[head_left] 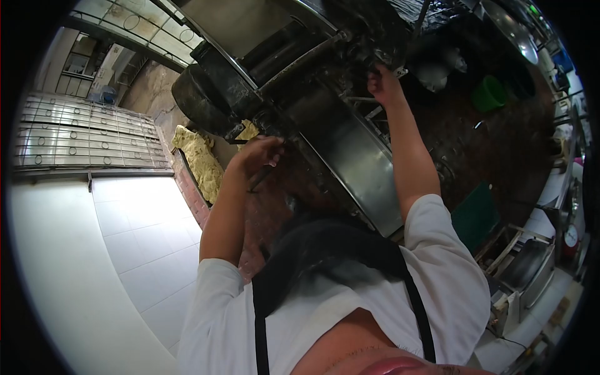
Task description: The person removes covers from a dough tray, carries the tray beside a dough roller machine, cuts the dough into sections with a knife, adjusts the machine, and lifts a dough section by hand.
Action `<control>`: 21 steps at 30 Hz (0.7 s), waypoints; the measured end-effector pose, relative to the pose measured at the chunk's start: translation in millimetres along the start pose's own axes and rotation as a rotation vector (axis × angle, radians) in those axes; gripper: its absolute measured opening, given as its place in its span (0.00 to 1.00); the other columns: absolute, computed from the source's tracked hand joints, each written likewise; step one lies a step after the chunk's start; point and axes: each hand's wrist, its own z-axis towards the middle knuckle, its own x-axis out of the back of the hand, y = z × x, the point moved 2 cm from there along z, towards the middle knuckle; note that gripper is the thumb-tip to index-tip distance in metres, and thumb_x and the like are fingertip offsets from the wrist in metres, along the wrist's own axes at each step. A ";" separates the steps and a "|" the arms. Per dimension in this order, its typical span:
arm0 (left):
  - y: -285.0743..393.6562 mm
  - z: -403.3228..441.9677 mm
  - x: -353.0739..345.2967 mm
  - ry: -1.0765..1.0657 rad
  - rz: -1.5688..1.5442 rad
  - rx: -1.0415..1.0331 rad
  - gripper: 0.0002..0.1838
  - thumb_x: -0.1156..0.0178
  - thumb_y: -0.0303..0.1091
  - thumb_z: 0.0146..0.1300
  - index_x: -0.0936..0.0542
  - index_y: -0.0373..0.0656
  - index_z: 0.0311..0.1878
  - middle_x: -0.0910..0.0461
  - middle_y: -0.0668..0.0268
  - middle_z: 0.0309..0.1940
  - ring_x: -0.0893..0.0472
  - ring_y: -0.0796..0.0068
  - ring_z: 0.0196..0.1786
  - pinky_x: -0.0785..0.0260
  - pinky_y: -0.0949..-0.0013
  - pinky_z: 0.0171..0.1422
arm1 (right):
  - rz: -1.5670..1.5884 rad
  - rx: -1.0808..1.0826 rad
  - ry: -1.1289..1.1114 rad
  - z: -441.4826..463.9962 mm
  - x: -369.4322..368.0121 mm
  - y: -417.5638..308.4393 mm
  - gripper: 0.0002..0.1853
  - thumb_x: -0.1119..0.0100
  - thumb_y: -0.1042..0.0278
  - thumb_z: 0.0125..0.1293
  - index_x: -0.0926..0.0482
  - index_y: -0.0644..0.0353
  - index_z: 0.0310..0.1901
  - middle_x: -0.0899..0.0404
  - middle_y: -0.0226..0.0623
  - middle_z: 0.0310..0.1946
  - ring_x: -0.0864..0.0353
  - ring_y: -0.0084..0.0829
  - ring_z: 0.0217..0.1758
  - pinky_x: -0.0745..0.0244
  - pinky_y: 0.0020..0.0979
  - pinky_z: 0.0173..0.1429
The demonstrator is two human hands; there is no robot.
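A large dark metal machine (300,100) with a shiny metal panel (350,162) stands in front of me. At its left side my left hand (262,153) is closed around a thin dark rod (257,181), whose lower end sticks out below the fingers. My right hand (383,85) is raised at the machine's right side, fingers curled against a dark part near the frame; what they hold, if anything, is hidden. Left of my left hand is a round dark drum-like housing (199,100).
Yellow crumpled material (199,159) lies at the left by a brick edge. A green bucket (489,94) stands on the dark floor at the right, with a green board (475,215) nearer. Metal racks (522,262) line the right edge; a white tiled surface (147,250) is at the left.
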 end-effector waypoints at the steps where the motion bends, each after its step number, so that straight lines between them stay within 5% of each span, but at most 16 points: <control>1: 1.6 1.3 5.9 0.014 0.121 0.000 0.15 0.33 0.40 0.62 0.24 0.40 0.40 0.22 0.66 0.26 0.21 0.73 0.25 0.28 0.72 0.30 | -0.009 0.053 0.015 3.4 -2.7 0.2 0.24 0.35 0.54 0.66 0.27 0.70 0.48 0.18 0.45 0.32 0.20 0.36 0.27 0.26 0.39 0.28; 4: -2.6 8.9 16.0 0.055 0.423 -0.044 0.12 0.33 0.33 0.62 0.24 0.38 0.42 0.20 0.66 0.28 0.20 0.73 0.27 0.27 0.72 0.31 | -1.157 0.927 0.524 -30.8 -24.8 -2.3 0.21 0.35 0.62 0.66 0.30 0.69 0.50 0.18 0.52 0.38 0.17 0.53 0.39 0.24 0.48 0.39; 7: -14.3 22.3 13.5 0.067 0.534 -0.156 0.13 0.33 0.32 0.62 0.24 0.38 0.45 0.19 0.65 0.29 0.20 0.74 0.27 0.26 0.71 0.32 | -1.209 0.657 0.427 -37.1 -28.2 -9.1 0.22 0.38 0.66 0.66 0.32 0.66 0.57 0.19 0.57 0.44 0.21 0.61 0.50 0.27 0.52 0.49; 10: -21.8 13.5 8.4 0.085 0.439 -0.138 0.17 0.31 0.37 0.61 0.24 0.38 0.47 0.18 0.64 0.29 0.19 0.75 0.27 0.25 0.70 0.31 | -1.229 0.764 0.470 -42.3 -22.4 -9.1 0.21 0.39 0.61 0.68 0.28 0.63 0.56 0.19 0.56 0.40 0.21 0.59 0.50 0.27 0.52 0.49; 13: -8.7 -14.8 -9.8 0.172 0.215 -0.090 0.18 0.31 0.38 0.62 0.24 0.38 0.48 0.18 0.63 0.30 0.19 0.76 0.28 0.26 0.71 0.32 | -1.174 0.659 0.445 -44.7 -7.6 -9.2 0.20 0.41 0.52 0.69 0.22 0.64 0.49 0.18 0.52 0.32 0.16 0.50 0.40 0.26 0.48 0.38; 14: -6.3 -8.5 -9.1 0.200 0.082 -0.054 0.18 0.31 0.38 0.62 0.24 0.38 0.48 0.18 0.63 0.31 0.19 0.76 0.29 0.25 0.71 0.33 | -0.491 0.010 0.289 -61.2 -29.4 -26.8 0.23 0.42 0.45 0.69 0.20 0.61 0.40 0.21 0.43 0.24 0.21 0.35 0.27 0.30 0.37 0.26; 16: -12.0 0.8 -3.3 0.185 -0.026 0.008 0.17 0.33 0.37 0.63 0.25 0.38 0.49 0.18 0.62 0.33 0.19 0.76 0.30 0.25 0.72 0.34 | -0.090 -0.214 0.099 -44.0 -22.7 -14.8 0.21 0.43 0.47 0.69 0.20 0.61 0.41 0.24 0.37 0.22 0.28 0.28 0.23 0.35 0.30 0.24; 20: -10.8 11.9 10.9 0.068 0.079 -0.010 0.15 0.36 0.31 0.65 0.26 0.39 0.52 0.18 0.60 0.38 0.19 0.77 0.31 0.24 0.72 0.36 | 0.424 -0.405 -0.030 -21.2 -20.5 -24.8 0.16 0.42 0.58 0.69 0.21 0.66 0.39 0.28 0.32 0.20 0.32 0.27 0.20 0.37 0.26 0.23; 21: -12.6 12.7 13.8 0.057 0.103 -0.022 0.15 0.36 0.30 0.65 0.26 0.39 0.53 0.18 0.59 0.39 0.19 0.77 0.31 0.24 0.73 0.36 | 0.311 -0.262 0.005 -17.5 -20.0 -26.3 0.15 0.41 0.59 0.67 0.22 0.67 0.38 0.28 0.33 0.20 0.32 0.27 0.21 0.37 0.26 0.23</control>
